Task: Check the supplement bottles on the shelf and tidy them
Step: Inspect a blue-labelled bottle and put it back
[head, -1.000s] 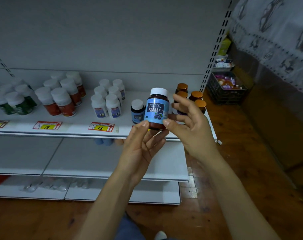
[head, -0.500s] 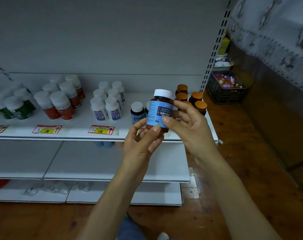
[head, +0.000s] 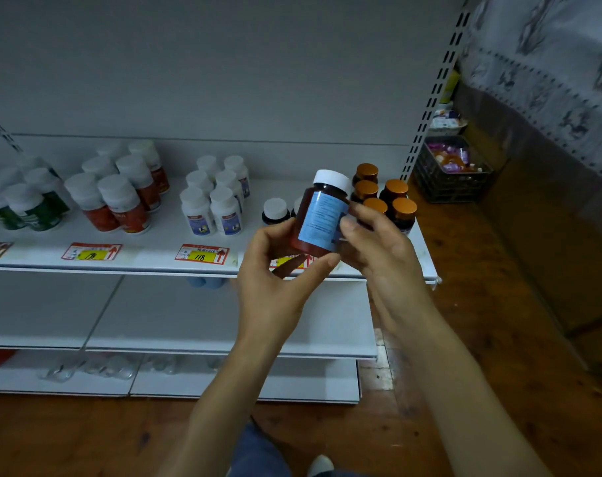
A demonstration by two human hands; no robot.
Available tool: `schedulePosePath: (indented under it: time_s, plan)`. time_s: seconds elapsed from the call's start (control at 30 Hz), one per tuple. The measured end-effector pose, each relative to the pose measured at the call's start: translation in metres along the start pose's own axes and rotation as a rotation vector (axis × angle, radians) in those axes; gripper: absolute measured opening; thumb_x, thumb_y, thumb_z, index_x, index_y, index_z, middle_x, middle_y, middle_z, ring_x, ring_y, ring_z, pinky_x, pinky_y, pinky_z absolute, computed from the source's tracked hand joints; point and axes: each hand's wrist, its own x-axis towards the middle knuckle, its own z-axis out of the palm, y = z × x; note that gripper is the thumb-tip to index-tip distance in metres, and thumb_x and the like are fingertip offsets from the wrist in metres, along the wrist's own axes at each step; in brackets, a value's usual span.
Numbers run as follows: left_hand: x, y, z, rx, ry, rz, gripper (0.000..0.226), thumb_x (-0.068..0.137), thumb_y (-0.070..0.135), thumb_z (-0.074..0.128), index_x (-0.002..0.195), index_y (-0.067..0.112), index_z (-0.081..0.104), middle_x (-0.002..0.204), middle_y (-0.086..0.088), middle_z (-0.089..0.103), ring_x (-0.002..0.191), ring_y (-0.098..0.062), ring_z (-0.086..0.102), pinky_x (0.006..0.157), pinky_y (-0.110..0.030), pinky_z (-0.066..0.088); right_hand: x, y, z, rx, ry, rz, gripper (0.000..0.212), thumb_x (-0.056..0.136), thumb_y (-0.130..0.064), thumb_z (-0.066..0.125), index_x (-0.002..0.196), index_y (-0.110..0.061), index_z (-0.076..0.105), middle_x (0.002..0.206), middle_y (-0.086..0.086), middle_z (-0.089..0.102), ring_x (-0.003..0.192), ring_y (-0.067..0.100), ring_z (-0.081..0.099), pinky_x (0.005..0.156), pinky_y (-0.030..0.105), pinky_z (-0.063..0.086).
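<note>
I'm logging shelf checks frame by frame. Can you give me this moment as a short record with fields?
held item: brown bottle with white cap and blue label, tilted, fine-print side facing the camera
left hand: grips the bottle's lower left side
right hand: grips its right side
top shelf: green-label bottles, red-label bottles, white bottles, dark white-capped bottle, orange-capped bottles
price tags: on the shelf's front edge
beside shelf: dark crate on the floor
</note>
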Motion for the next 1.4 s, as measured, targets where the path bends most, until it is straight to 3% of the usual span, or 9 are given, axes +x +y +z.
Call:
schedulePosePath:
  time_s: [0.13, 0.27, 0.37, 0.53, 0.7, 0.87, 1.0, 1.13, 1.4]
  plan:
    - [-0.001, -0.002, -0.003, 0.129, -0.022, 0.13, 0.06, 0.067, 0.028, 0.085, 0.118, 0.015, 0.056, 0.113, 0.002, 0.063, 0.109, -0.017, 0.062, 0.086, -0.027, 0.054, 0.002, -0.002, 0.003, 0.056, 0.036, -0.006, 0.047, 0.075, -0.047, 0.058, 0.118, -0.027, 0.061, 0.111, -0.007, 0.069, 0.103, 0.007, 0.067, 0.087, 0.024, 0.055]
    - [-0.002, 0.0, -0.004, 0.085, -0.04, 0.106, 0.057, 0.069, 0.023, 0.084, 0.119, 0.015, 0.057, 0.112, 0.002, 0.065, 0.105, -0.013, 0.064, 0.085, -0.026, 0.055, 0.0, -0.003, 0.005, 0.028, 0.028, -0.004, 0.045, 0.083, -0.032, 0.065, 0.125, -0.022, 0.056, 0.109, -0.009, 0.07, 0.103, 0.003, 0.066, 0.085, 0.022, 0.055]
    - [-0.002, 0.001, -0.007, -0.051, -0.044, 0.008, 0.048, 0.073, 0.023, 0.076, 0.118, 0.019, 0.059, 0.105, 0.001, 0.068, 0.093, -0.01, 0.067, 0.076, -0.022, 0.054, -0.003, -0.003, 0.006, -0.003, 0.017, -0.038, 0.037, 0.085, -0.014, 0.068, 0.12, -0.022, 0.056, 0.103, -0.006, 0.071, 0.096, 0.001, 0.067, 0.074, 0.015, 0.053]
    - [0.003, 0.0, -0.014, -0.4, -0.019, -0.377, 0.011, 0.094, 0.028, 0.055, 0.098, 0.018, 0.058, 0.086, -0.012, 0.07, 0.07, -0.017, 0.07, 0.064, -0.024, 0.056, -0.004, -0.002, 0.005, -0.06, 0.05, -0.085, 0.017, 0.089, -0.017, 0.063, 0.105, -0.022, 0.065, 0.104, -0.002, 0.069, 0.097, 0.01, 0.068, 0.076, 0.016, 0.053]
    - [0.003, 0.0, -0.02, -0.46, -0.175, -0.573, 0.051, 0.098, 0.048, 0.029, 0.11, 0.009, 0.059, 0.075, -0.011, 0.073, 0.059, -0.014, 0.069, 0.053, -0.019, 0.054, -0.001, -0.001, 0.007, -0.121, 0.045, -0.096, 0.015, 0.092, -0.018, 0.06, 0.102, -0.026, 0.068, 0.103, -0.005, 0.071, 0.098, 0.012, 0.068, 0.081, 0.021, 0.055]
    - [0.013, -0.001, -0.029, -0.598, -0.235, -0.68, 0.053, 0.095, 0.051, 0.035, 0.096, 0.006, 0.063, 0.069, -0.009, 0.072, 0.052, -0.012, 0.066, 0.049, -0.016, 0.053, 0.007, -0.003, 0.016, -0.111, 0.043, -0.115, 0.015, 0.092, -0.015, 0.06, 0.101, -0.023, 0.069, 0.101, -0.004, 0.072, 0.094, 0.012, 0.069, 0.08, 0.022, 0.055]
    - [0.032, -0.005, -0.034, -0.604, -0.228, -0.551, 0.027, 0.085, 0.027, 0.062, 0.106, 0.011, 0.061, 0.094, -0.015, 0.072, 0.073, -0.019, 0.072, 0.062, -0.022, 0.058, 0.024, -0.008, 0.026, -0.089, 0.061, -0.101, 0.014, 0.091, -0.017, 0.062, 0.104, -0.019, 0.067, 0.102, 0.002, 0.072, 0.095, 0.015, 0.069, 0.077, 0.021, 0.055]
    - [0.056, -0.011, -0.044, -0.588, -0.261, -0.358, 0.047, 0.073, -0.004, 0.071, 0.115, 0.012, 0.057, 0.107, -0.013, 0.07, 0.097, -0.024, 0.069, 0.076, -0.027, 0.056, 0.038, -0.023, 0.032, -0.113, 0.003, -0.197, 0.03, 0.075, -0.031, 0.069, 0.104, -0.025, 0.063, 0.1, -0.01, 0.072, 0.099, 0.005, 0.067, 0.078, 0.018, 0.053]
    - [0.104, -0.016, -0.05, -0.633, -0.355, -0.28, 0.05, 0.08, 0.003, 0.06, 0.127, 0.019, 0.055, 0.119, -0.003, 0.068, 0.112, -0.022, 0.064, 0.085, -0.027, 0.055, 0.075, -0.041, 0.048, -0.336, -0.056, -0.333, 0.046, 0.079, -0.033, 0.073, 0.122, -0.029, 0.056, 0.113, -0.011, 0.066, 0.104, 0.004, 0.064, 0.081, 0.02, 0.053]
